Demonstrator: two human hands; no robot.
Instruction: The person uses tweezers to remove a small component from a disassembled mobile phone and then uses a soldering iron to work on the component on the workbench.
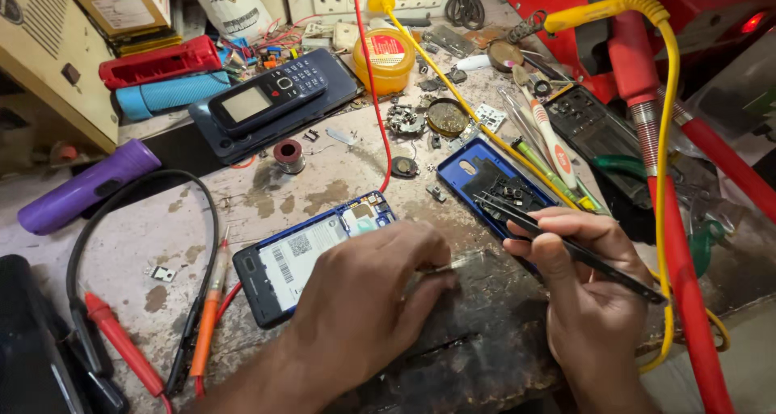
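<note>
An opened blue smartphone (pixel 311 252) lies back-up on the worn bench, its white battery label showing. My left hand (pixel 368 301) rests over its right end, fingers pinched on a small, thin silvery piece (pixel 453 263) I cannot identify. My right hand (pixel 582 289) grips black tweezers (pixel 558 240), whose tips point up-left toward a blue back cover (pixel 477 175) holding small dark parts.
Multimeter probes (pixel 121 341) and cable lie at the left, a purple torch (pixel 77 187) further back. A keypad phone (pixel 271 95) sits on a dark tablet. A yellow jar (pixel 386 58), solder spool (pixel 288 155), yellow and red cables (pixel 667 163) and scattered parts crowd the bench.
</note>
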